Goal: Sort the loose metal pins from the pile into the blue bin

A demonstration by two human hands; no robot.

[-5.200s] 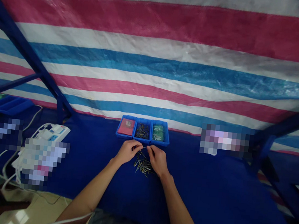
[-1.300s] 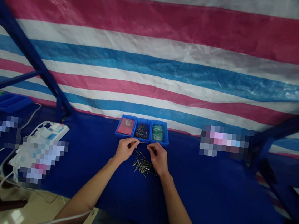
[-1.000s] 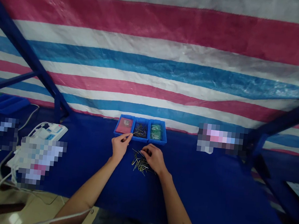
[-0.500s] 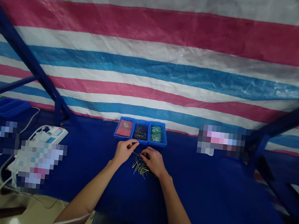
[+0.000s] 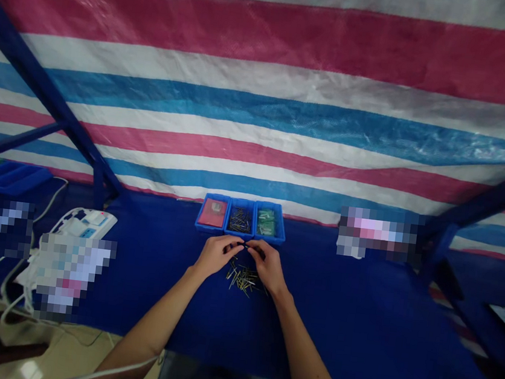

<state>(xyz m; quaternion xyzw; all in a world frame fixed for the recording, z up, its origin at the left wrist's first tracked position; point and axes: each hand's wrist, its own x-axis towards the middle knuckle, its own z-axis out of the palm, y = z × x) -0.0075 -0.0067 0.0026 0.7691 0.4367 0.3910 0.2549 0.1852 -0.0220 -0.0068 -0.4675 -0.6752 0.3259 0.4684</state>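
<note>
My left hand [image 5: 216, 255] and my right hand [image 5: 270, 267] meet over the table, just in front of the bins. Both are closed in a pinch, fingertips almost touching. A tiny dark piece [image 5: 245, 246] shows between them, too small to name. Right below my hands lies a loose pile of thin metal pins or screws [image 5: 243, 279], brassy and silvery. Behind them stand three blue bins in a row: the left bin [image 5: 209, 229] holds something flat and red, the middle bin [image 5: 242, 201] dark thin metal pieces, the right bin [image 5: 269, 238] small green-and-clear packets.
On the left lie a white power strip [image 5: 101, 224] and white cables [image 5: 7, 286]. A blue divided tray [image 5: 11, 179] sits farther left. Blue frame posts [image 5: 70, 126] rise on both sides before a striped tarp [image 5: 261, 111]. A blurred-out item [image 5: 375, 231] stands at the back right.
My hands have come together, fingertip to fingertip, and slightly away from the pile. The right hand has risen toward the bins; more of the pile now shows.
</note>
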